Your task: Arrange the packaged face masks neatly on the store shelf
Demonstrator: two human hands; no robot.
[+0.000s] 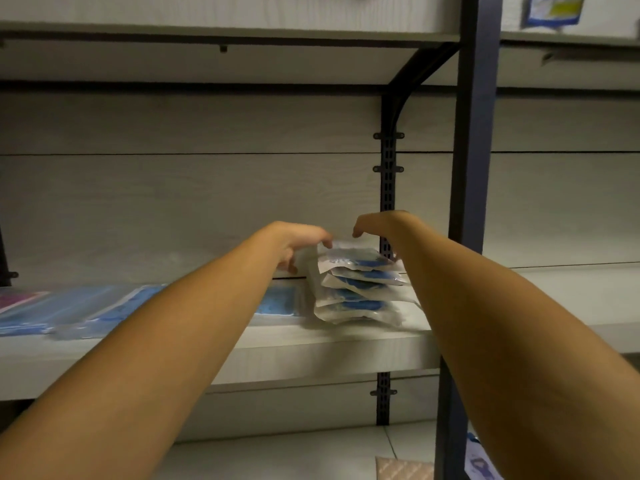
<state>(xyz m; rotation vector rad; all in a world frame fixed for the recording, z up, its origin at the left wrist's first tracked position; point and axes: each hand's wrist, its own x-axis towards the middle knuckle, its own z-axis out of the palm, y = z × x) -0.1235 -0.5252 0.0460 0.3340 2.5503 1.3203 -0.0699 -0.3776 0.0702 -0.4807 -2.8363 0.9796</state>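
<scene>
A stack of packaged face masks [360, 285] is sitting on the shelf [311, 344], near the dark upright post [388, 188], long sides running left to right. Both arms are reaching out from below, one on each side of the stack. The left hand [298, 242] is touching the top packet's left end, fingers curled down over its edge. The right hand [369, 223] is hovering just above the top packet's back edge, fingers loosely bent, holding nothing. More flat packets [79, 310] are lying further left.
</scene>
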